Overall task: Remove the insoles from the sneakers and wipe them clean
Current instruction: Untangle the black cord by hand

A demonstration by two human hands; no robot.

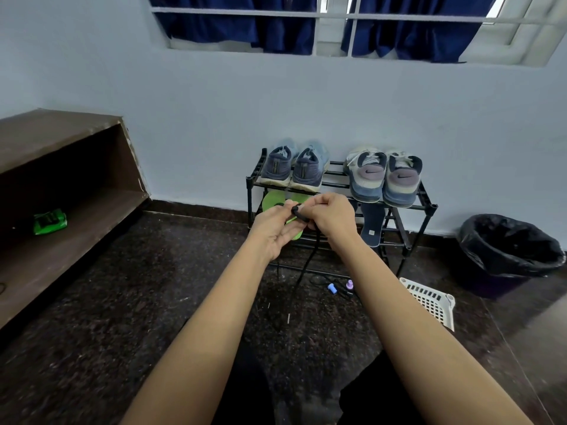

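Observation:
Two pairs of sneakers stand on the top tier of a black shoe rack (426, 207): a light blue pair (294, 167) on the left and a grey and navy pair (383, 176) on the right. Green insoles (273, 200) lean on the lower tier, partly hidden by my hands. A dark blue insole (372, 222) leans beside them. My left hand (276, 227) and my right hand (329, 214) are raised in front of the rack, both pinching a black cord (297, 211) whose end hangs down toward the floor.
A brown wooden shelf (61, 191) at left holds a green packet (50, 221). A black-lined waste bin (509, 253) stands at right, a white plastic basket (429, 299) lies near it. Small blue and purple items (340, 286) lie on the dark speckled floor.

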